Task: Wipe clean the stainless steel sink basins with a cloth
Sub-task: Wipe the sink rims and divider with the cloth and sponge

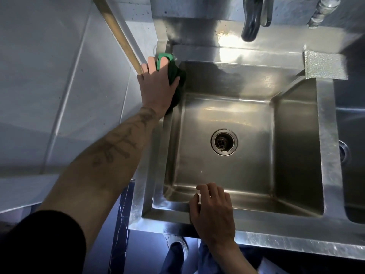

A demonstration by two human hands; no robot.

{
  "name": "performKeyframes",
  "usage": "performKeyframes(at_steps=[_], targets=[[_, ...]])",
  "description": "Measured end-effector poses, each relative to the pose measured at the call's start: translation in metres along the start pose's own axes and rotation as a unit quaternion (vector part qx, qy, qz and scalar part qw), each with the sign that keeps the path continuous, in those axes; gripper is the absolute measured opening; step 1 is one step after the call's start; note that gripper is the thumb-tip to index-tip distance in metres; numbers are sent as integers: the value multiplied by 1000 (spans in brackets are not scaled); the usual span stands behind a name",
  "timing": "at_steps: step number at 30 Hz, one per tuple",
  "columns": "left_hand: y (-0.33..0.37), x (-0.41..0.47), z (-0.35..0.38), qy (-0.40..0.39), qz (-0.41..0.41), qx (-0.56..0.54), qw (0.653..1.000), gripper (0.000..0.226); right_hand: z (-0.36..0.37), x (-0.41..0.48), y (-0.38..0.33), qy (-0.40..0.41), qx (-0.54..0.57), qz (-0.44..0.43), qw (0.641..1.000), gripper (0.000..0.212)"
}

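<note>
A stainless steel sink basin [292, 135] fills the middle of the head view, with a round drain [224, 142] in its floor. My left hand [158, 86] presses a green cloth [173, 74] against the basin's far left rim and upper left wall, fingers spread over the cloth. My right hand [214, 210] rests on the near rim of the basin with loosely bent fingers and holds nothing.
A faucet spout [250, 20] hangs over the back ledge. A grey scouring pad [324, 65] lies on the far right rim. A second basin [351, 135] adjoins on the right. A wooden handle [118, 32] leans at the left, by the tiled wall.
</note>
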State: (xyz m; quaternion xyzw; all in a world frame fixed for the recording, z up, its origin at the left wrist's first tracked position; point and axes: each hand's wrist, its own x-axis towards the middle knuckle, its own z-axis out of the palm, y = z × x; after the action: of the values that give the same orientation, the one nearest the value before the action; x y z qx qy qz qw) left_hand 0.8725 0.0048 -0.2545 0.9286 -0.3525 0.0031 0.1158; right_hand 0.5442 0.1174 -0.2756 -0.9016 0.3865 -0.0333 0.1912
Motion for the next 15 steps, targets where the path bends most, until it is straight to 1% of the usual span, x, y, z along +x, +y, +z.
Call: performKeyframes(at_steps=[3,6,10,15], targets=[[4,8,1,-6,-4,-12,1000,55,1,1,0,0,-4,-1,1000,6],[-3,-4,-2,-11,15,-3,1000,58,1,0,1,5,-7,0,1000,6],[-16,-46,-3,-6,31,-13,999,54,3,1,1,5,-11,-1,1000,9],[-32,-116,-9,-13,20,-56,998,52,5,1,2,10,-15,3,1000,11]])
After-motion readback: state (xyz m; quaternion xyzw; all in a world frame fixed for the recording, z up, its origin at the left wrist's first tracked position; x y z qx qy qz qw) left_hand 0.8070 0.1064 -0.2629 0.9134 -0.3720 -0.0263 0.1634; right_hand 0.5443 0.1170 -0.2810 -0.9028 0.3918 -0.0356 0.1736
